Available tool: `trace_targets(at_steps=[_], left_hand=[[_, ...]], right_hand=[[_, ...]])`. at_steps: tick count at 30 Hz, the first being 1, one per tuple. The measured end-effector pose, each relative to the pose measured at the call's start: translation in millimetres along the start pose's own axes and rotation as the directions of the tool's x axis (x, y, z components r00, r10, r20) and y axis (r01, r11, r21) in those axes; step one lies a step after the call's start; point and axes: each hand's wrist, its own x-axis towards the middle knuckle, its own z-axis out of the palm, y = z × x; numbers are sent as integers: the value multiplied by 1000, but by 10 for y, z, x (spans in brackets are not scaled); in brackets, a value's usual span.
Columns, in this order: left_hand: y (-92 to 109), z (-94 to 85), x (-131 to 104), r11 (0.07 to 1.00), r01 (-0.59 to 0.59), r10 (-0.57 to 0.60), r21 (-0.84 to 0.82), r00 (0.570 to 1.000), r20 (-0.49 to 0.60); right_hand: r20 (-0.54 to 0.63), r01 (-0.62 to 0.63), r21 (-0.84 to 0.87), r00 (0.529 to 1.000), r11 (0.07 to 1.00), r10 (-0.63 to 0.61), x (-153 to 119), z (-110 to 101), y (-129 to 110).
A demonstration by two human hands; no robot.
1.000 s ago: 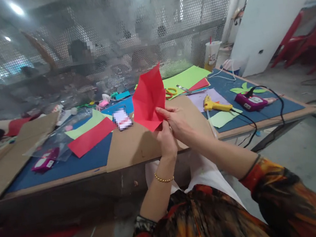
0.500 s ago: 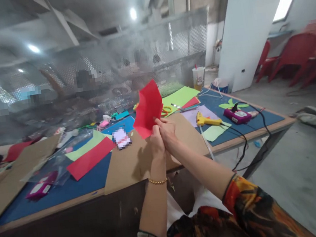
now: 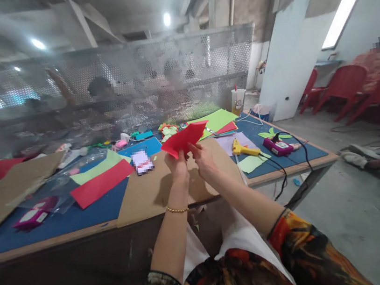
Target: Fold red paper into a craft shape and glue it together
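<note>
A bent sheet of red paper (image 3: 184,138) is held above the brown cardboard (image 3: 144,196), its broad face tipped low. My left hand (image 3: 177,167) pinches the sheet's near left part, while my right hand (image 3: 202,157) grips its near right edge. The two hands are slightly apart, and some fingertips are hidden by the paper. To the right of my hands, a yellow hot glue gun (image 3: 244,147) lies near pale green and lilac paper (image 3: 225,145). A red strip (image 3: 102,184) and a light green strip (image 3: 99,167) lie to the left.
Purple boxes (image 3: 278,146) sit at both sides of the blue table (image 3: 101,216). Black cords hang over its right front edge. A drink cup (image 3: 238,101) stands at the back right, before a perforated metal screen (image 3: 132,84). Red chairs (image 3: 348,85) and a seated person are farther right.
The red paper has come down and tilted from upright to nearly flat. My hands, formerly together, have parted and now hold it at two places. The head view has shifted slightly.
</note>
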Motion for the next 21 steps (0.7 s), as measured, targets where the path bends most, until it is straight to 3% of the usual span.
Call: trace_targets(at_steps=[4,8,12,21], left_hand=[[135,-158,-66,998,23,-27,65,998,62],[218,-327,-161,983,85,-111,160,981,160],[204,-386,-195,965,146,-182,218,971,157],[32,-367,-268,953,190,-228,238,963,146]], right_hand=[[-37,-21,-57,999,998,19,66,-333,-172],[-9,-21,-42,1000,999,21,25,-580,-169],[-13,-15,-24,1000,1000,15,-91,-633,-59],[-47,30,-31,998,999,-31,-192,-660,54]])
